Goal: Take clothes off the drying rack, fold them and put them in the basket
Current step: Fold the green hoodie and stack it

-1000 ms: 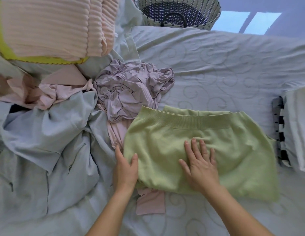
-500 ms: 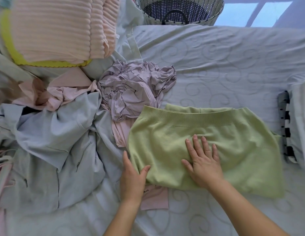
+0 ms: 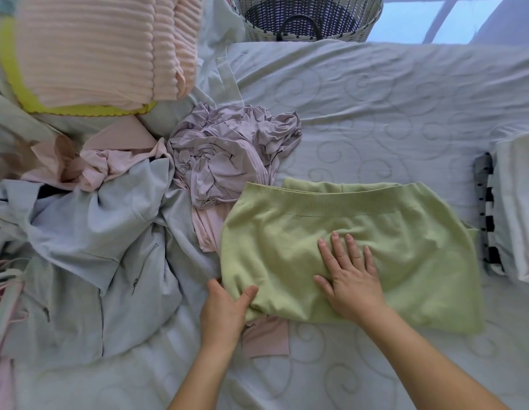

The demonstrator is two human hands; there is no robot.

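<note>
One left hand (image 3: pixel 223 309), now around garment (image 3: pixel 405 261)

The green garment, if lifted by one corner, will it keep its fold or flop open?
Probably floppy: the green garment wrinkles softly under the flat right hand. Its fold would likely open if only the left hand, gripping the near corner, lifts it.

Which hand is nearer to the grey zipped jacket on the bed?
Left. The left hand grips a corner of the green knit garment beside the grey zipped jacket; the right hand lies flat on that garment, farther right.
</note>
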